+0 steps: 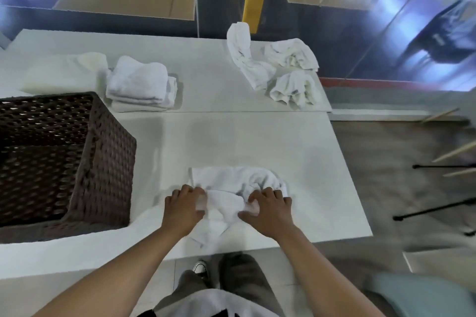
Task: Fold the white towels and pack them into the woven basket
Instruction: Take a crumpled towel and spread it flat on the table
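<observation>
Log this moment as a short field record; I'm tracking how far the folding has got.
left hand: grips towel, left side
right hand: grips towel, right side
towel: crumpled, at near edge of table
stack: folded towels, behind basket
basket: left on table, no towel seen inside
pile: three crumpled towels, far right

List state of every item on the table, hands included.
front towel: crumpled, unfolded, held by both hands.
left hand: grip pinching the front towel's left side.
right hand: grip pinching its right side.
folded towels: stacked beyond the basket, not packed.
loose towels: crumpled, unfolded, far right.
woven basket: upright, open; no towel visible inside.
</observation>
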Available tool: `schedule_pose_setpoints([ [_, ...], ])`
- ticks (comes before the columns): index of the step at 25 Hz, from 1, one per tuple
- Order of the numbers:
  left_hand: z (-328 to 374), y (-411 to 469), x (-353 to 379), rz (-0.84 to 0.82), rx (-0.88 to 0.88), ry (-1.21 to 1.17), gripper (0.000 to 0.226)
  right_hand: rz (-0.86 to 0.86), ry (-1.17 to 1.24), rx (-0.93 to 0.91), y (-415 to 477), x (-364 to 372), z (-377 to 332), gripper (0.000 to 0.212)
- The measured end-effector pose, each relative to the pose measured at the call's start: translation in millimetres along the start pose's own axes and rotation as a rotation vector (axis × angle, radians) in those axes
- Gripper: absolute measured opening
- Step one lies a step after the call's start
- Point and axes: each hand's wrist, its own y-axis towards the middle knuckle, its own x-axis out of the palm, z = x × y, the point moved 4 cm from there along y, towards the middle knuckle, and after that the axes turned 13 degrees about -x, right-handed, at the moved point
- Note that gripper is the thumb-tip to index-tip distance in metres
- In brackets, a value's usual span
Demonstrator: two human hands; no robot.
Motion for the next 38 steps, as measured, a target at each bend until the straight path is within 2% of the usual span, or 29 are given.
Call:
schedule_pose_setpoints([
  [2,0,-7,10,-0.062,0.038,0.048,0.070,0.044,-0.083,0.022,-15,14,-2,0.063],
  [5,0,-22,14,0.001,0.060,0.030,0.053,0.059,-0.162,0.040,-23,26,-4,0.066],
  [7,2,-33,11,0.040,0.109,-0.026,0.044,0.090,-0.215,0.011,-23,24,-3,0.053],
  [10,16,-54,-8,0.043,0.236,-0.150,0.036,0.245,-0.243,-0.138,-18,15,5,0.025],
  [12,37,-72,-35,0.032,0.258,-0.251,0.025,0.345,-0.081,-0.175,-18,-3,14,0.025],
  [14,58,-88,-69,0.031,0.226,-0.365,0.019,0.430,0.203,-0.193,-22,-32,25,0.019],
  [16,78,-96,-107,0.118,0.227,-0.367,0.020,0.469,0.377,-0.270,-36,-62,36,0.010],
  [19,103,-100,-156,0.365,0.296,-0.194,0.030,0.532,0.307,-0.423,-58,-101,53,0.010],
  [21,121,-107,-178,0.479,0.344,-0.174,0.034,0.563,0.186,-0.449,-60,-121,63,0.009],
  [24,144,-123,-214,0.555,0.396,-0.312,0.030,0.519,0.081,-0.318,-51,-145,92,0.009],
  [27,146,-138,-256,0.635,0.412,-0.359,0.031,0.494,-0.064,-0.070,-54,-145,135,0.015],
  [31,130,-157,-288,0.755,0.343,-0.444,0.027,0.611,0.152,0.182,-66,-152,190,0.031],
  [34,112,-162,-310,0.855,0.256,-0.498,0.024,0.692,0.263,0.244,-79,-167,222,0.030],
  [38,82,-138,-310,0.712,0.143,-0.460,0.009,0.726,0.162,0.291,-91,-207,269,0.028],
])
